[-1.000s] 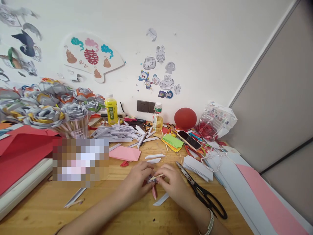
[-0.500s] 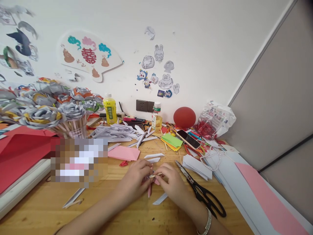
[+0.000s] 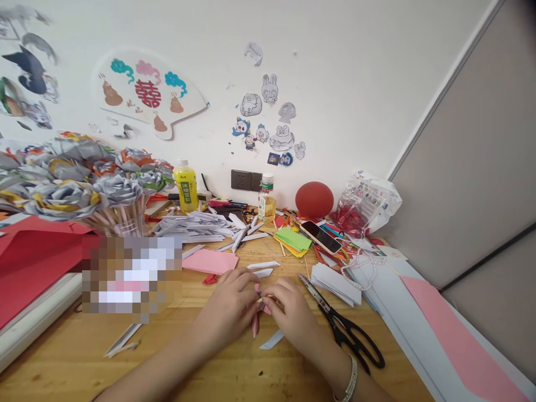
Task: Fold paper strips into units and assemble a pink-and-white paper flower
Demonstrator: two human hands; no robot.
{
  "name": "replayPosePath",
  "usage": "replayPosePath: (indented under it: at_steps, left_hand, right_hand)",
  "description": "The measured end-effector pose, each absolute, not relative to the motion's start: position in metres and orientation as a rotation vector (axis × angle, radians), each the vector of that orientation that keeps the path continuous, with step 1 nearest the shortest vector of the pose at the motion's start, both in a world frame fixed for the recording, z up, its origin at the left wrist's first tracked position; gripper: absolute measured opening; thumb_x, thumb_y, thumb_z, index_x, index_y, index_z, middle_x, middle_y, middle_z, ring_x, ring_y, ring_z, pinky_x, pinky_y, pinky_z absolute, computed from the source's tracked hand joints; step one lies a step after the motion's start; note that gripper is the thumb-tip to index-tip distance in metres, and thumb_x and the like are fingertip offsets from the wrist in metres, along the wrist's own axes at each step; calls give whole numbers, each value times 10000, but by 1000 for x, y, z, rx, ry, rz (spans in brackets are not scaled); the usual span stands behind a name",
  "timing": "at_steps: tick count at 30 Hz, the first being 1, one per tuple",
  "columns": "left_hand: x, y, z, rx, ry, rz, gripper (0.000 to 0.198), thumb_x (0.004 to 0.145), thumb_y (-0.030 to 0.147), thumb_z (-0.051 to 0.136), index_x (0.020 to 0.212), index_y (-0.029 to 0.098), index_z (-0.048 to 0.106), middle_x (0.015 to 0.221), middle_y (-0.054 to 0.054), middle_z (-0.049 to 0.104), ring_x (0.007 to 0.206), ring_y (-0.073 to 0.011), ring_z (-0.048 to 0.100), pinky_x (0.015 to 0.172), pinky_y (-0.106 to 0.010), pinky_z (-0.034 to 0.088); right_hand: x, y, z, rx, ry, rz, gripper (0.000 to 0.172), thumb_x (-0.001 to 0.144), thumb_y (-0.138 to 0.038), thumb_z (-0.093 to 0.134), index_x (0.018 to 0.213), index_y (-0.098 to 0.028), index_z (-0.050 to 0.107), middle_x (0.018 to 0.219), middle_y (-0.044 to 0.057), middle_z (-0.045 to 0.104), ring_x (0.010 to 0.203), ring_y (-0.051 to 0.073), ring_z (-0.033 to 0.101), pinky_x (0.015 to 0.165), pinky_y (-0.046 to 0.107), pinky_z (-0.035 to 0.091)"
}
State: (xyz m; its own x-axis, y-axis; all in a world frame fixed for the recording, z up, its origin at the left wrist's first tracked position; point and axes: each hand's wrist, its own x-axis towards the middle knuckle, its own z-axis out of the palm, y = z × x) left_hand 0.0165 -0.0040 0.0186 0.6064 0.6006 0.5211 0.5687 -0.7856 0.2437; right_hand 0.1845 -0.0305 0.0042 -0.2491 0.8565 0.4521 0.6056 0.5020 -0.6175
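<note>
Soft light covers the pale wall, the upper-right corner darkens, and a pixelated patch intrudes.

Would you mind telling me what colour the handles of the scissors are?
The scissors' handles are black, as the head view shows best.

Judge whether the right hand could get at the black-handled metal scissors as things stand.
Probably yes: the scissors lie close beside the right hand with nothing visible between, though it seems to pinch a thin pale stick.
</note>
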Motion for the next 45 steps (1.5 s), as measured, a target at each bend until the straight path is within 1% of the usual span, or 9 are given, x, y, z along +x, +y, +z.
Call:
replayPosePath:
  at_steps: [3,6,11,16,22,27,31,38,45]
  left_hand:
    - [16,-3,20,2703,1052,837,88,801,211,564,837,214,644,968,-59,625,951,-226,517,820,-384,423]
    - [17,-3,21,2663,1094,798,81,788,182,555,772,197,632,935,-61,626,928,-220,521,811,-369,424]
    - [18,-5,23,2654,1128,707,141,805,167,491,795,175,632,931,-83,622,930,-232,520,824,-385,420]
    - [17,-3,21,2525,1138,684,218,829,163,438,811,177,654,974,-91,624,955,-229,531,841,-375,420]
    - [18,0,17,2160,1161,748,276,821,249,447,721,194,698,1020,-91,611,1008,-227,543,904,-360,400]
    - [18,1,20,1808,1170,859,298,781,343,485,645,191,703,1042,-88,614,1008,-243,557,920,-352,392]
    - [19,2,18,1540,1075,945,378,779,423,484,589,161,679,1051,-106,627,969,-248,579,828,-310,445]
    - [17,6,9,1331,1100,863,273,692,375,588,634,132,699,1104,-123,614,885,-255,615,624,-265,478]
    - [12,7,19,1575,1143,796,266,708,371,569,568,174,682,1038,-88,657,1013,-253,576,833,-311,456]
  right_hand:
    - [186,-30,5,-1216,-1975,364,151,819,-69,529,725,-176,581,754,1,554,738,139,517,650,235,370]
    - [186,-32,7,-1227,-1995,294,155,800,-69,541,689,-175,560,708,-8,537,699,137,504,621,235,356]
    - [182,-39,4,-1145,-2027,116,130,796,-72,500,737,-174,554,718,7,535,689,143,504,618,246,382]
    - [170,-43,-8,-975,-2185,-348,243,849,-68,408,665,-155,540,640,33,527,624,154,491,597,269,422]
    - [159,-48,-8,-922,-2013,-772,174,826,-7,468,795,-107,607,596,37,552,572,160,512,483,271,388]
    - [157,-50,-1,-942,-2007,-658,198,844,-39,430,842,-93,620,610,59,570,603,168,527,505,281,425]
    - [158,-51,4,-943,-2051,-555,228,845,-79,405,919,-68,620,676,98,595,679,198,534,560,317,441]
    - [158,-51,4,-982,-2164,-479,211,829,-103,422,909,-110,617,724,86,599,686,198,513,582,321,381]
    - [160,-49,0,-996,-2178,-460,149,832,-118,452,813,-136,598,703,61,578,677,187,508,584,306,369]
